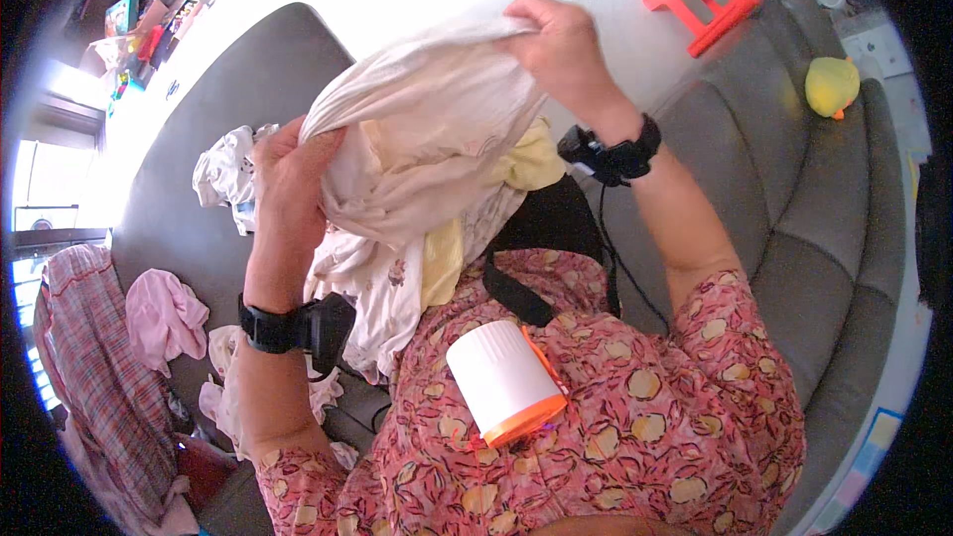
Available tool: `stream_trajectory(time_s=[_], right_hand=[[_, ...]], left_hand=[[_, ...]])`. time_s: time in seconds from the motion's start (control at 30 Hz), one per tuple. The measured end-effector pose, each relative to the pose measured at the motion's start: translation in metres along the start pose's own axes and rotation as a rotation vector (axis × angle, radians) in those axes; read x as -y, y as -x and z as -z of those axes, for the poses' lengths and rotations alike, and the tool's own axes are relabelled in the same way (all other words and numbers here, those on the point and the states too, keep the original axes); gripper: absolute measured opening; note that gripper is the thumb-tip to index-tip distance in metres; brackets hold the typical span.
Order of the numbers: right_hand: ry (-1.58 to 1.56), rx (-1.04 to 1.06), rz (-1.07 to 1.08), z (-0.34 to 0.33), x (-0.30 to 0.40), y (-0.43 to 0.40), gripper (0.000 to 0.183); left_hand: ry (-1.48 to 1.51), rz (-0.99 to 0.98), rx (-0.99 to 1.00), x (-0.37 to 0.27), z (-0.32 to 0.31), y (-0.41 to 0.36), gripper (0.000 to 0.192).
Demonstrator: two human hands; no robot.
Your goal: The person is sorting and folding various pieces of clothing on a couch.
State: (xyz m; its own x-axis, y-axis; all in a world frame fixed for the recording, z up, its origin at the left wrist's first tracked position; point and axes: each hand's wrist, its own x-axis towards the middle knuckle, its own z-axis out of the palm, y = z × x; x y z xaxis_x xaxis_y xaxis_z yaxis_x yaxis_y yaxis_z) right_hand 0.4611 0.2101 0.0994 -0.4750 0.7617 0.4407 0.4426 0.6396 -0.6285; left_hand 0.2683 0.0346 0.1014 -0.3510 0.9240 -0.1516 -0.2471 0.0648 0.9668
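Stretched between my two hands is a whitish cloth garment [439,112], lifted above my lap. My left hand [290,171] grips its near left edge, with the thumb over the fabric. My right hand [558,45] pinches the far right edge between thumb and fingers. Under it, a yellow garment [537,155] and a white printed garment [365,286] lie heaped over my lap. The held garment hides part of that heap, and its exact kind cannot be told.
I sit on a grey sofa [804,253]. To the left lie a pink cloth [165,316], a white garment [227,167] and a plaid cloth [104,357]. A red plastic stool [707,0] stands at the far right; a yellow plush toy [832,86] rests on the sofa. A white-and-orange cylinder [506,380] hangs at my chest.
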Motion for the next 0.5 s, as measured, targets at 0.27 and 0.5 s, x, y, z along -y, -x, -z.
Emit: stream_trajectory(time_s=[0.27,0.5], right_hand=[[-0.045,-0.169,0.566,-0.046,0.035,0.048,0.028],[-0.615,0.469,0.110,-0.060,0.027,0.060,0.022]], left_hand=[[-0.625,-0.182,-0.196,0.002,-0.025,-0.016,0.019],[-0.258,-0.047,0.362,-0.009,-0.077,0.011,0.017]])
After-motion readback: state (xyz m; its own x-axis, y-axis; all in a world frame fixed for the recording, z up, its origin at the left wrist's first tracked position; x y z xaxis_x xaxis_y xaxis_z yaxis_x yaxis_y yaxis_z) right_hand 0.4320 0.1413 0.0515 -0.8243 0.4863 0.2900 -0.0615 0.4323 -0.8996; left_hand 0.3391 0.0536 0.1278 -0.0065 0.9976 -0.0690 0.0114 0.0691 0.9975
